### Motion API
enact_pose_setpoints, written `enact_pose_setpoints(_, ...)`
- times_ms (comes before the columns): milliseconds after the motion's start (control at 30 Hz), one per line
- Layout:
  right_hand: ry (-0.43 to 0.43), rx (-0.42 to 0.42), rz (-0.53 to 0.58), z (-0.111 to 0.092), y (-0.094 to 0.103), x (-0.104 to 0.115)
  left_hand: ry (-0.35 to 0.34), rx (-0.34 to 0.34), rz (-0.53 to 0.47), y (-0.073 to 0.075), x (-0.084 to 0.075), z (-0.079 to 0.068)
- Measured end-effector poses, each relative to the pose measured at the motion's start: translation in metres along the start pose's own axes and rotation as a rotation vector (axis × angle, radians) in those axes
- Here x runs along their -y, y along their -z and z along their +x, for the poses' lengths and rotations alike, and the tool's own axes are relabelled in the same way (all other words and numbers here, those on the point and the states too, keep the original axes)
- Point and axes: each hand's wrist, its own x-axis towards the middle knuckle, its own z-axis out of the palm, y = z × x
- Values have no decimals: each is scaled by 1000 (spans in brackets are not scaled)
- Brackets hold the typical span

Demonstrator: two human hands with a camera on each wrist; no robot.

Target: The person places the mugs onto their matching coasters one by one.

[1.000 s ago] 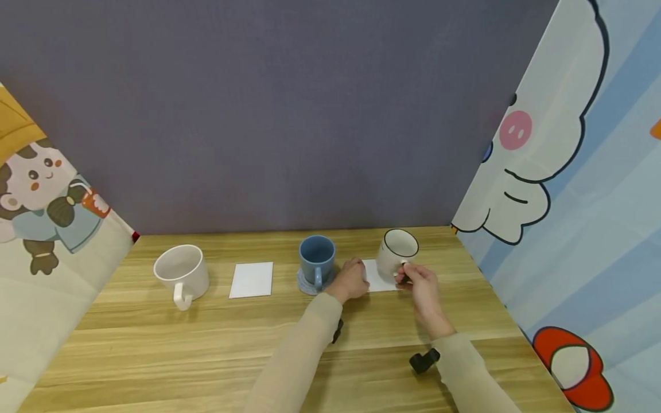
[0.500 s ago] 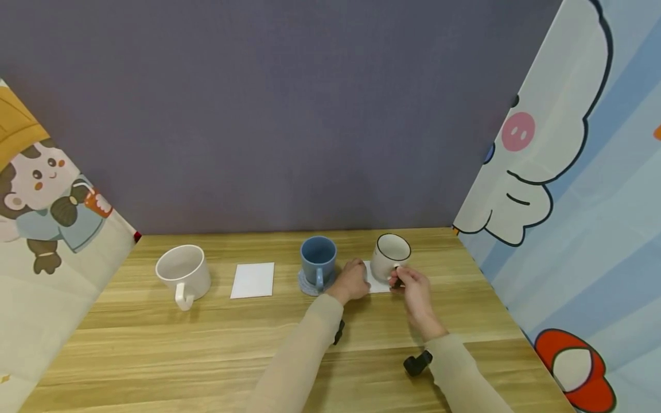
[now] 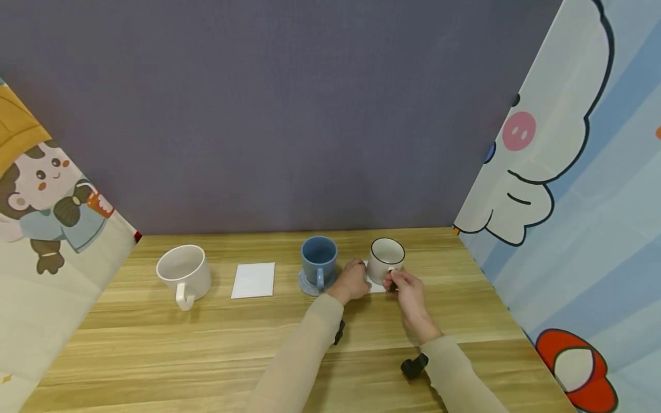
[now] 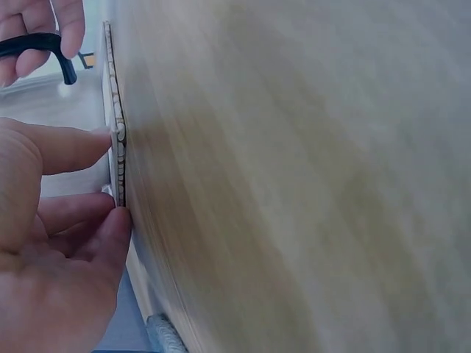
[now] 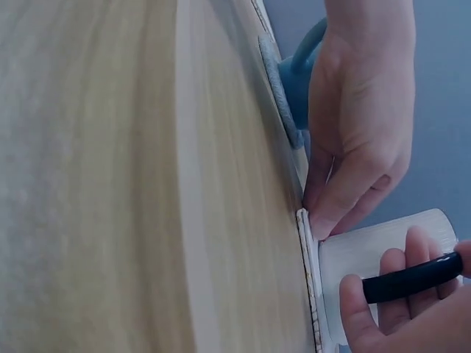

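Observation:
My right hand (image 3: 410, 292) grips the black handle (image 5: 412, 279) of a white mug (image 3: 379, 271) with a dark rim. This mug stands upright over a white square coaster (image 3: 376, 288), covering much of it. At the coaster's left side, my left hand (image 3: 352, 281) holds its edge; in the left wrist view the fingertips (image 4: 103, 141) meet the thin layered edge. Just left of that hand, a blue mug (image 3: 312, 269) sits on a round blue-grey coaster (image 3: 304, 285), its handle facing me.
Farther left lies a second white square coaster (image 3: 253, 280). A wide white mug (image 3: 193, 278) stands on the wooden table (image 3: 181, 350) at the left, handle toward me. A grey panel (image 3: 289, 115) rises behind the table, and printed cloths (image 3: 594, 241) hang at both sides.
The dark-rimmed mug has shifted left and slightly toward me over the coaster, along with my right hand. My left hand has stayed at the coaster's edge.

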Motion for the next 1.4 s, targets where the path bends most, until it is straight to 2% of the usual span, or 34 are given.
enact_pose_setpoints(167,-12,9,-15,-1,-4,-1,16,-4,-28,1,0,-1)
enact_pose_setpoints(400,-17,17,-29,-1,-4,0,35,-20,-16,0,1,-3)
enact_pose_setpoints(633,-8,26,-50,1,0,-2,21,-62,-7,8,-4,-12)
enact_pose_setpoints(900,-13,37,-64,1,0,1,-14,-32,-1,31,-13,-33)
enact_pose_setpoints(1133,-9,60,-63,1,2,3,-89,-9,53,47,-18,-58)
enact_pose_setpoints(1400,-31,63,-41,2,4,-3,-206,75,120,59,-14,-87)
